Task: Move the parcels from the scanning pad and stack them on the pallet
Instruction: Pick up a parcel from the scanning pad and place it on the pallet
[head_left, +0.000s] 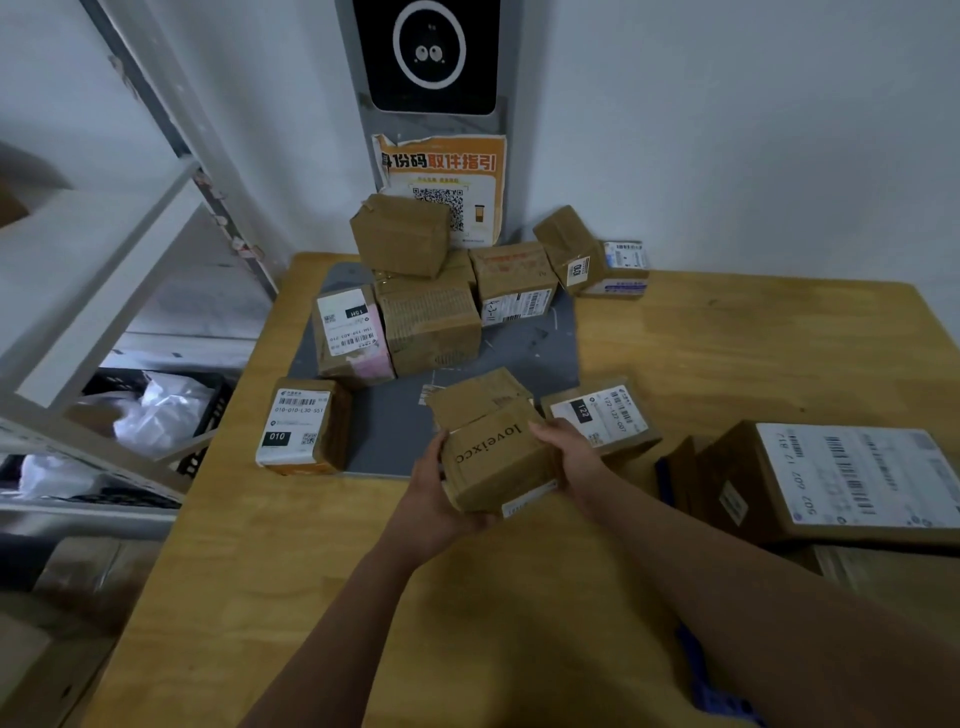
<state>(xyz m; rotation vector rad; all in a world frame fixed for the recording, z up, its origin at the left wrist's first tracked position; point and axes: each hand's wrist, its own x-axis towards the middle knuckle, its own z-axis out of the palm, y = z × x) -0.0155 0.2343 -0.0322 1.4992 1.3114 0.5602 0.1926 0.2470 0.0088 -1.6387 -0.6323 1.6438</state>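
The bare left arm (369, 597) and right arm (727, 571) reach forward and converge, the left grip (434, 486) cupping the parcel (498, 457) at its left side with fingers underneath, the right grip (569, 449) clasping its right side, thumb on top.

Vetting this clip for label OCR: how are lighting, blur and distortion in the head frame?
Head view: dim, flat, cool light; no hard glare, faint sheen on the wooden table. Head view, centre: print on the loveixcc parcel gripped by left hand and right hand reads, as does the 010 parcel label. Head view, edges: wide-angle bending and smear, worst on the metal shelf.
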